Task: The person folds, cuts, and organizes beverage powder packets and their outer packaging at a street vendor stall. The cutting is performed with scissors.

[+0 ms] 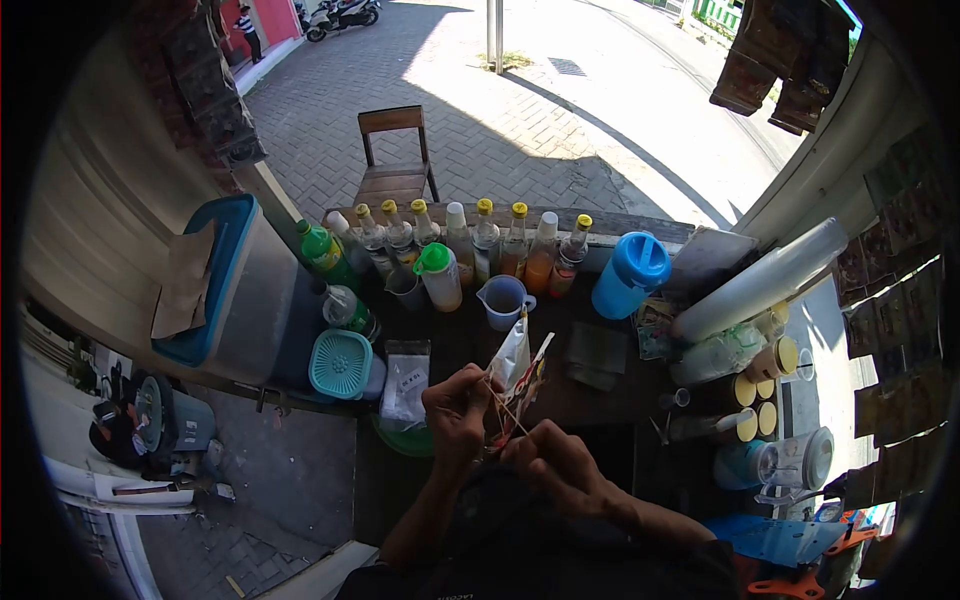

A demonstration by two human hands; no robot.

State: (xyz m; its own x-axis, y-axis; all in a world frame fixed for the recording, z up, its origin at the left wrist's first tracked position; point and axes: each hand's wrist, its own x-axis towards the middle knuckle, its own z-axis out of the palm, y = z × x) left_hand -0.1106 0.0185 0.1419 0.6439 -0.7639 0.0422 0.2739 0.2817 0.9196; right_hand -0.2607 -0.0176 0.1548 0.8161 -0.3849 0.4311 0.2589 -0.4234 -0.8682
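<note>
My left hand (458,412) is closed at the near side of the dark table, gripping the neck of an upright silver foil packet (512,352) with red and white print. A thin tan rubber band (508,410) runs from the left fingers down to my right hand (560,466). The right fingers are pinched on that band, just right of the packet's lower part. Past the packet stands a pale measuring jug (505,303). Clear plastic bags (405,385) lie left of my left hand. My fingers hide part of the packet.
Several yellow-capped bottles (486,240) line the far edge, with a green-lidded container (438,278) before them. A blue pitcher (632,277) and a plastic roll (760,280) stand right. A teal basket (341,364) and large tub (265,300) are left; a chair (393,150) is beyond.
</note>
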